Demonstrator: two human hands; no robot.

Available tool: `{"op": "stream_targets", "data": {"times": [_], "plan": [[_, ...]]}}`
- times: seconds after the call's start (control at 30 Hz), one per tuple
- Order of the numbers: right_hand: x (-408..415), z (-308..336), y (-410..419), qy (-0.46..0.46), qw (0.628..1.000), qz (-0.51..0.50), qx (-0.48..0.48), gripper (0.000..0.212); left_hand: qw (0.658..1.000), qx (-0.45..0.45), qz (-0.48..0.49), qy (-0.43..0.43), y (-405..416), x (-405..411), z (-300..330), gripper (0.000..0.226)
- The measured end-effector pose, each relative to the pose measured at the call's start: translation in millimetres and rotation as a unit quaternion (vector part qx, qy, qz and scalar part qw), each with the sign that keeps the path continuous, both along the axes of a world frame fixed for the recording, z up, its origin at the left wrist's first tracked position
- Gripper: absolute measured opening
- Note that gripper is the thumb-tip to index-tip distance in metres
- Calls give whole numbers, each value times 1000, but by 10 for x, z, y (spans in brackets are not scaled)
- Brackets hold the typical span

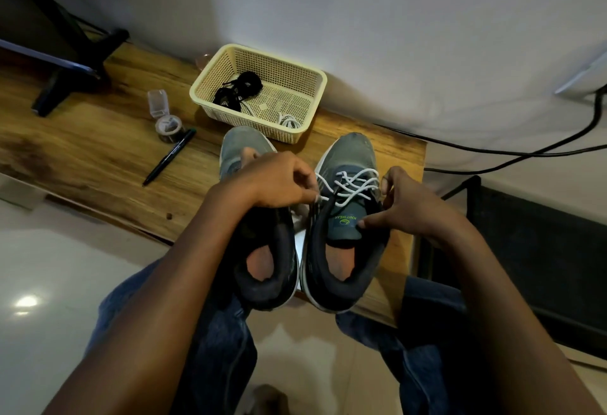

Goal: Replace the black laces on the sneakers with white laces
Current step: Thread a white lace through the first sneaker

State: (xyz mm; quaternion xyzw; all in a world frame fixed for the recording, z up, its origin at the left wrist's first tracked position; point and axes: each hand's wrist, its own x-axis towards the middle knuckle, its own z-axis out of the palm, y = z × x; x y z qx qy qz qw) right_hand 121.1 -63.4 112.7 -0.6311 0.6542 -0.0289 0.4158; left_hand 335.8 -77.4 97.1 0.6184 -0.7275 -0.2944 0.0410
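Left hand: my left hand (279,181) pinched one end of the thin white cord lace (353,184) at the inner side of the right-hand grey knit sneaker with the dark padded collar (345,234).
Right hand: my right hand (410,207) had fingers curled at the outer eyelets, seemingly pinching the other lace end; its thumb pressed the green-logo tongue.
Sneakers: both stood side by side at the near edge of the wooden tabletop (98,152), heels toward me; the left-hand grey sneaker (243,148) lay partly under my left wrist, its lacing hidden.
Handling: I judged the lace light, limp and slightly slippery, best taken at its tips; the shoe soft-sided, steadied at the tongue or collar.
Container: the cream perforated plastic basket (315,83), just beyond the toes, held a bundle of black laces (236,89) and a loose white lace (287,120).
Progress: I judged the right-hand shoe nearly laced.
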Motion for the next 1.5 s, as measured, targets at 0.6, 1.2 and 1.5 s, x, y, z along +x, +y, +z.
{"op": "stream_targets", "data": {"times": [0.6, 1.2, 1.5], "plan": [[12, 9, -14, -14, 1000, 2, 18, 55, 947, 22, 118, 297, 2, -403, -12, 24], [58, -42, -8, -109, 989, -65, -80, 39, 868, -107, 205, 440, -95, -338, 151, 21], [128, 82, -20, -266, 916, -187, -235, 13, 973, -87, 40, 208, -47, -374, 16, 21]]}}
